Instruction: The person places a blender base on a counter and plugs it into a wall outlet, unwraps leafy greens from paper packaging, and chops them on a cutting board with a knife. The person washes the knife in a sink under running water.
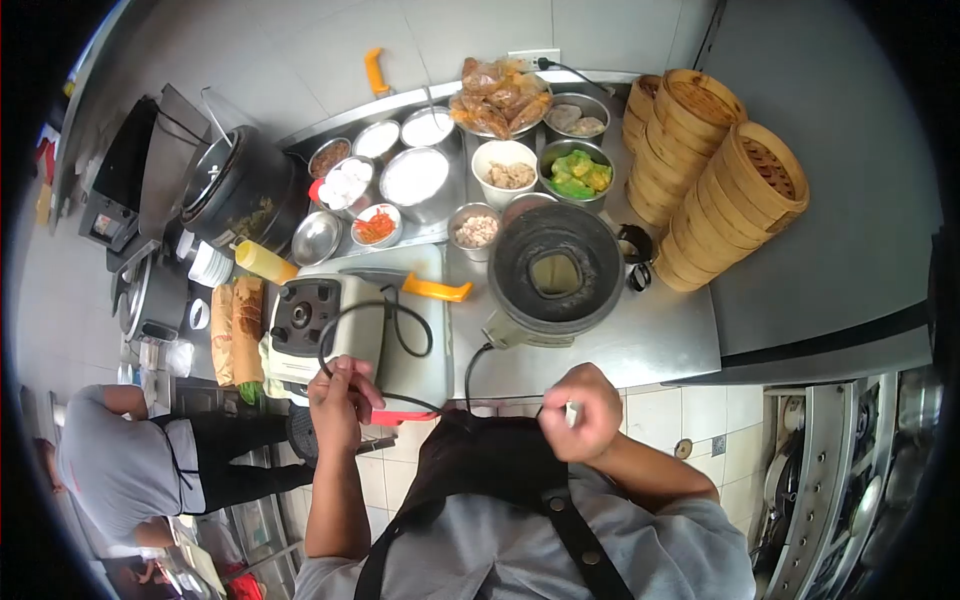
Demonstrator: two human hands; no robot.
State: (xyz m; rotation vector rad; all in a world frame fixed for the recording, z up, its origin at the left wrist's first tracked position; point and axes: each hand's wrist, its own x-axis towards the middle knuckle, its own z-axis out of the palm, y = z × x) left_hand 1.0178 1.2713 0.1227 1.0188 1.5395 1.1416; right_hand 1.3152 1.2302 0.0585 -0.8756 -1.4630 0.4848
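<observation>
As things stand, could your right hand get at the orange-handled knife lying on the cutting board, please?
Probably not at once. The right hand is closed on a small white thing near the apron, so it is occupied. The orange-handled knife lies uncovered on the cutting board, nearer the left hand.

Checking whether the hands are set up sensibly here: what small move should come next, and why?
Probably lay the black cord back on the steel counter beside the grey machine. The left hand pinches both that cord and a red item at the counter edge, while the right hand is closed on a small white item at the apron top, so neither is free.
</observation>
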